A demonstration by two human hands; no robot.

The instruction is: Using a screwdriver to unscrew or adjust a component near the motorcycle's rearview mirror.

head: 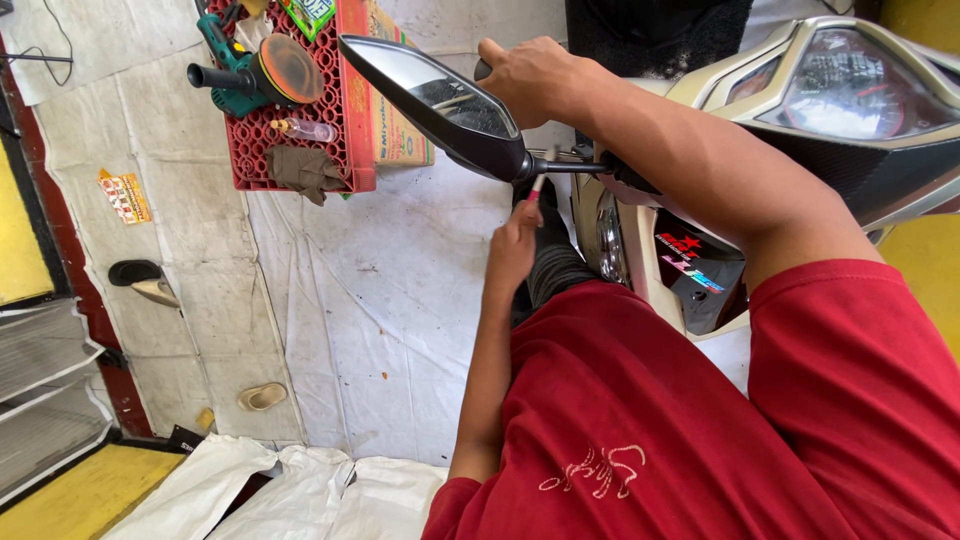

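My right hand (528,78) is closed around the handlebar grip (483,69) of a beige and black scooter (800,110). A black rear-view mirror (440,105) juts out just below that hand. My left hand (513,248) holds a thin red-handled tool (537,186). Its tip points up at the base of the mirror stem (560,167). I cannot tell what kind of tool it is. The scooter's instrument panel (850,85) shows at the top right, and my red shirt (680,420) fills the lower right.
A red plastic crate (350,120) at the top left holds a green polishing machine (250,75), a small bottle (305,129) and a brown rag (305,170). A cardboard box (395,130) stands beside it. White sheeting (370,300) covers the floor, with sandals (145,280) at the left.
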